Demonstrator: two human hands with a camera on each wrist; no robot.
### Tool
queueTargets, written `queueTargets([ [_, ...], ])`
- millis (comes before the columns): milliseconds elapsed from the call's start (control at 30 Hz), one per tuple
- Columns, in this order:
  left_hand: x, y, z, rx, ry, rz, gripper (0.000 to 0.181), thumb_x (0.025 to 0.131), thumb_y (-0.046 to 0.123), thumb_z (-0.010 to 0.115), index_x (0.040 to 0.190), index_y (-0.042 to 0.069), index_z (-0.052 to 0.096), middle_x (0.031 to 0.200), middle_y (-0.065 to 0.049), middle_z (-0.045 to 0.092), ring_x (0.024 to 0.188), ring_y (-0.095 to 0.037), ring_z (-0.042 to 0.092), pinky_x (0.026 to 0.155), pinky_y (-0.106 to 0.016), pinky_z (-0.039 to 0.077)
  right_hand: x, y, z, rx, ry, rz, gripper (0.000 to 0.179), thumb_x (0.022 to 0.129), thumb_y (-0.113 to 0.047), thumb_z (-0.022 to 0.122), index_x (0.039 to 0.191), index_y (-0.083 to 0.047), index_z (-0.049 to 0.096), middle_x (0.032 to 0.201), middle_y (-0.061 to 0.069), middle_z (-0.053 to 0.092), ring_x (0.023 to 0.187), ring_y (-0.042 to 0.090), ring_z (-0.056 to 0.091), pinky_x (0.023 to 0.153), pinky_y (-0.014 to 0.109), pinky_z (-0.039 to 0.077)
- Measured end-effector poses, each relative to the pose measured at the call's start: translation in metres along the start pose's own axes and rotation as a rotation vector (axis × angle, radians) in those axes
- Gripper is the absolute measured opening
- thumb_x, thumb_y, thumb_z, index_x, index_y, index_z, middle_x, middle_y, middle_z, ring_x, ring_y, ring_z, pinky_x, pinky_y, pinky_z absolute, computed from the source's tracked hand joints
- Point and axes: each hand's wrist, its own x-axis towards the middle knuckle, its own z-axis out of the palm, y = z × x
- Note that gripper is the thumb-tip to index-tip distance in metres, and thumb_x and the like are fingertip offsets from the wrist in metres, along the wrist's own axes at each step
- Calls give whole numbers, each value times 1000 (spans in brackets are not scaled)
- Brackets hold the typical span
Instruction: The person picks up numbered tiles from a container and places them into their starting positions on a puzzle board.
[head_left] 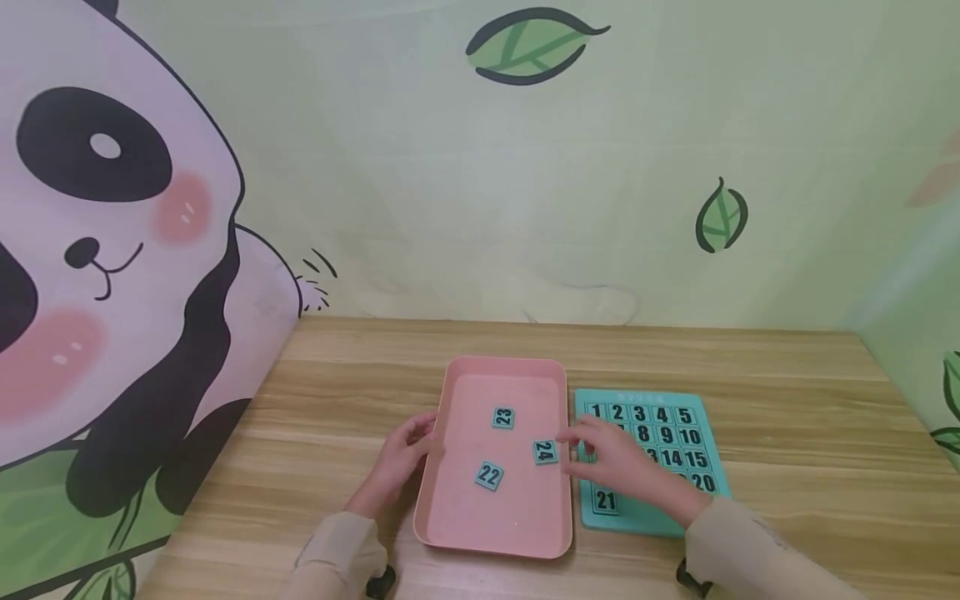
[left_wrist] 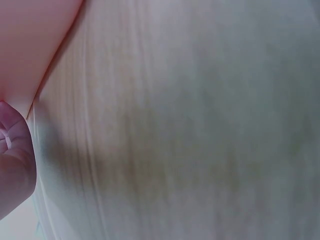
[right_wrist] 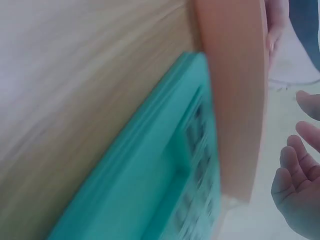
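Note:
A pink tray (head_left: 495, 525) lies on the table with three teal number tiles inside: the 23 tile (head_left: 503, 417), the 22 tile (head_left: 489, 476) and the 24 tile (head_left: 545, 452). My left hand (head_left: 396, 467) rests against the tray's left side, fingers loosely bent at the rim. Over the tray's right rim reaches my right hand (head_left: 617, 457), thumb and fingers apart, fingertips just right of the 24 tile. Beneath that hand is a teal number board (head_left: 637, 521) with rows of numbered tiles; the 21 tile (head_left: 605, 500) sits at its lower left. The right hand hides part of the board.
The wood-grain table (head_left: 330, 367) extends around the tray and board. A pale green wall (head_left: 420, 208) with printed leaves and a panda (head_left: 202, 350) stands behind and to the left. Board and tray lie close side by side.

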Motion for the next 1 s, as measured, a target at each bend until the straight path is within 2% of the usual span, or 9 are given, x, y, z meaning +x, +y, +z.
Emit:
queueTargets([
  [67,0,0,0,1,2,1,38,86,6,51,124,2,48,114,-19,51,100,-23,51,77,-29,48,8,-6,5,22,-11,-26,35,76,-18,67,107,-4,60,91,5,56,73,15,50,57,19,43],
  [200,1,-1,0,1,4,-6,37,86,7,51,123,3,49,112,-17,52,98,-22,51,76,-28,48,21,-15,22,59,-55,-9,41,75,-22,68,111,-6,57,98,6,55,75,16,48,60,20,42],
  [433,4,-3,1,-15,0,2,37,86,5,51,123,2,49,110,-17,53,94,-17,53,75,-28,49,39,-16,53,28,-86,15,47,73,-31,69,112,-7,57,99,4,54,81,14,48,69,24,44],
  [633,4,-3,1,-20,1,9,36,86,4,51,122,2,50,109,-17,53,92,-16,53,74,-27,49,50,-20,71,-63,-79,33,53,67,-36,72,110,-8,58,105,3,57,90,13,52,81,30,46],
  [867,3,-4,0,-31,-3,5,36,86,3,51,122,1,49,109,-17,52,92,-16,52,74,-28,49,56,-28,81,-59,-138,142,53,66,-32,72,112,-11,57,102,-1,54,82,7,49,75,24,45],
  [1000,3,-3,0,-19,3,7,36,86,3,51,122,1,49,108,-16,52,93,-16,52,75,-28,49,56,-30,83,-80,-140,158,46,68,-31,71,108,-13,59,95,-4,54,76,6,48,69,21,44],
])
